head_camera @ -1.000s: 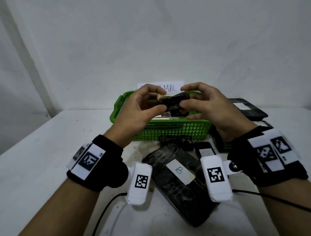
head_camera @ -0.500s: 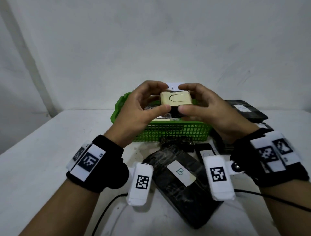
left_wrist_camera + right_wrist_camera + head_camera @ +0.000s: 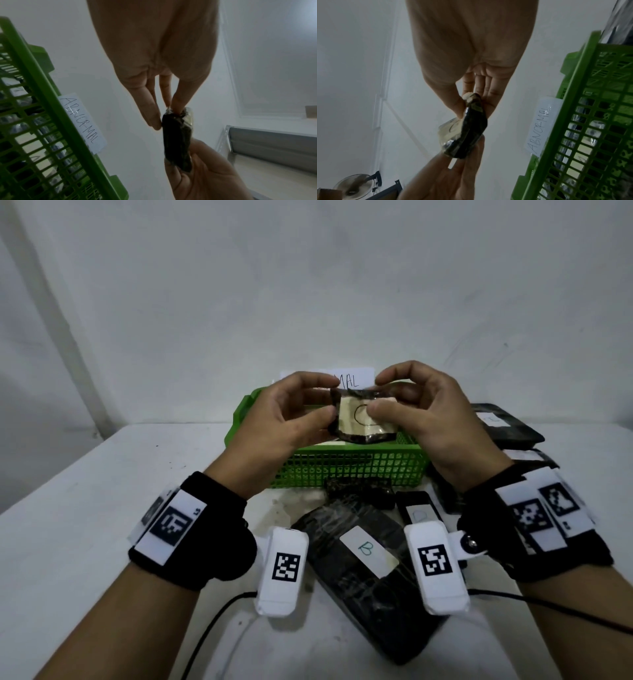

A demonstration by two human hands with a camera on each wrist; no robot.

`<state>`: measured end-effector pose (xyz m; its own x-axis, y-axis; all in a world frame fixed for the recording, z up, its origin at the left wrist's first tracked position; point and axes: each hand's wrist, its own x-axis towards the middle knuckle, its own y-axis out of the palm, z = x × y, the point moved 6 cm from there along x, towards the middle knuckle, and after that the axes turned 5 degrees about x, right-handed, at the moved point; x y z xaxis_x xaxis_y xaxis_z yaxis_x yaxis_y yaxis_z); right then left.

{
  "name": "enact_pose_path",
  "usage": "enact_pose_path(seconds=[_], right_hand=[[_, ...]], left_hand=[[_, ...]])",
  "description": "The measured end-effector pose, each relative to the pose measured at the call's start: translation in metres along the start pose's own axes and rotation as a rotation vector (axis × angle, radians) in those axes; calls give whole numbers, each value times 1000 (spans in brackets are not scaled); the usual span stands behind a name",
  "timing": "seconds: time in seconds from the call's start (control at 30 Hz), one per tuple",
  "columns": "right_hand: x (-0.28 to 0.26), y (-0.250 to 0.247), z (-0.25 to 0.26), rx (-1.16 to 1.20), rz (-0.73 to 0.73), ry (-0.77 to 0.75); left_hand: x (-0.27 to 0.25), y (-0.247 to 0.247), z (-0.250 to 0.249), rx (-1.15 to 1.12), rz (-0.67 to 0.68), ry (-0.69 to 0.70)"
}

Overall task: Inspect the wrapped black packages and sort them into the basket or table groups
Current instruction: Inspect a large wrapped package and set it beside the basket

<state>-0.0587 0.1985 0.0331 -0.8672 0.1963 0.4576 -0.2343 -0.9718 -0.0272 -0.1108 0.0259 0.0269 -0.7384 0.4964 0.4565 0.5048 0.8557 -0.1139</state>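
Wrapped black package (image 3: 363,419), small and bearing a cream label marked "C", was held in the air above the near wall of the green basket (image 3: 346,470) in the head view. The left hand (image 3: 284,419) pinched its left edge between thumb and fingers, and the right hand (image 3: 428,416) gripped its right side, the thumb lying across the label. The basket stood toward the far edge of the white bench (image 3: 85,508), close to the wall, with a paper sign behind it. Just in front of the basket lay a large black package labelled "B" (image 3: 370,570), a smaller labelled package (image 3: 418,508) beside it, and a further flat black package (image 3: 503,429) sat at the basket's right. The left part of the bench showed bare surface out to its left edge.

From the left wrist, the left hand's fingers (image 3: 147,105) closed on the top end of the package (image 3: 176,138), seen edge-on, while the right hand (image 3: 202,173) held its lower end. The basket (image 3: 51,94) ran along the left, its sign (image 3: 82,121) reading "ABNORMAL", with open air between it and the package.

From the right wrist, the right hand (image 3: 471,67) pinched the package (image 3: 469,129) at its upper end and the left hand (image 3: 447,175) held it from below. The basket (image 3: 583,108) lay at the right, apart from the package.
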Motion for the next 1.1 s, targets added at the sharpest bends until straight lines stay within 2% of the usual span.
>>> enact_pose_path(seconds=[0.07,0.17,0.33,0.6,0.7,0.77,0.83,0.93,1.1], right_hand=[[0,1,-2,-65,-3,25],[-3,8,-9,-168,68,100],[-4,15,-12,-134,106,120],[-2,11,-11,-123,41,25],[-2,10,-8,-142,-39,-44],[-3,10,-5,-140,-80,-97],[-4,12,-3,-132,-81,-145],[-5,18,-2,-134,7,-184],[-4,20,-9,-122,195,-83]], left_hand=[[0,-3,3,-3,-57,-14],[0,-11,3,44,-152,9],[-1,-9,-3,120,-128,36],[-3,3,-8,63,-50,32],[-3,6,-9,58,-46,18],[-3,8,-6,58,-58,-39],[-3,12,3,39,-19,-164],[-5,19,12,0,73,-314],[-3,8,10,-55,-27,-248]])
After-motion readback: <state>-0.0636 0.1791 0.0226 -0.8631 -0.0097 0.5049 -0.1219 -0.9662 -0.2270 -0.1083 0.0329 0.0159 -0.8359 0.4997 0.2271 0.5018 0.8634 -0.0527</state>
